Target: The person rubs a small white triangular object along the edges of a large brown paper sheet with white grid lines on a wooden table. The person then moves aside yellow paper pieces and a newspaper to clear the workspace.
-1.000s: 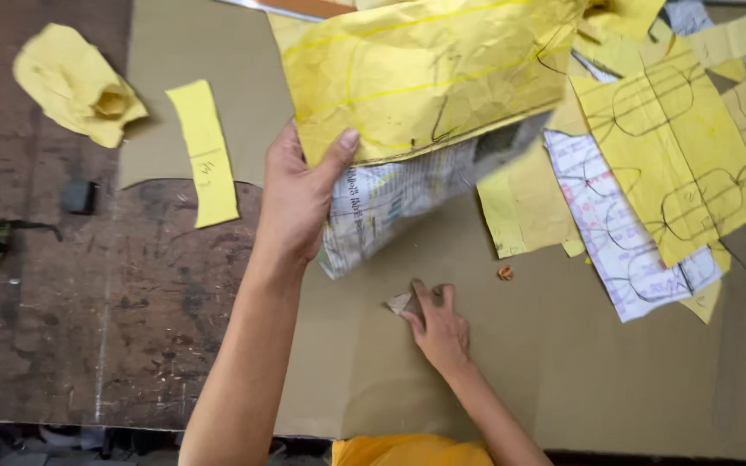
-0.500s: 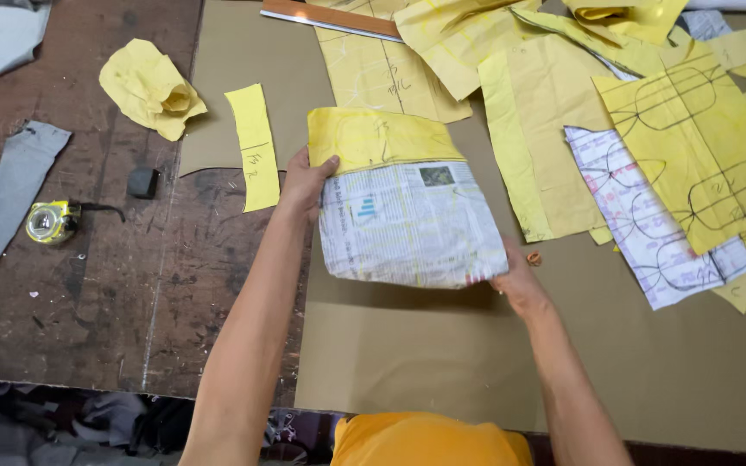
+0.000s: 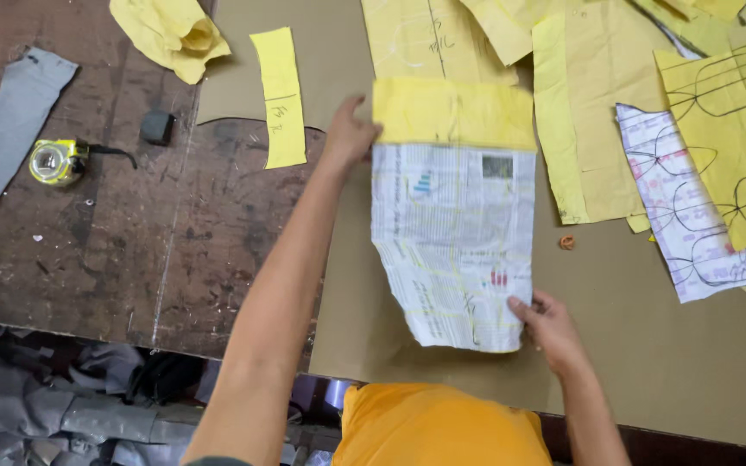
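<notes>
A sheet of printed newspaper (image 3: 455, 242) with a yellow paper layer (image 3: 452, 112) showing along its top lies flat on the brown cardboard (image 3: 649, 354). My left hand (image 3: 349, 134) grips the stack's upper left corner, where the yellow strip meets the newsprint. My right hand (image 3: 550, 328) pinches the lower right corner of the newspaper. Both arms reach out from the bottom of the view, over my orange shirt (image 3: 438, 427).
Yellow pattern sheets (image 3: 727, 112) and a marked newsprint piece (image 3: 692, 216) lie to the right and behind. A yellow paper strip (image 3: 278, 95), crumpled yellow paper (image 3: 170, 30), a small dark block (image 3: 158, 127), a yellow tape measure (image 3: 58, 161) and grey pieces (image 3: 15, 116) lie on the dark table at left.
The lifted yellow-and-newsprint stack came down from the air and now lies flat on the cardboard. My right hand moved from the bare cardboard onto its lower right corner.
</notes>
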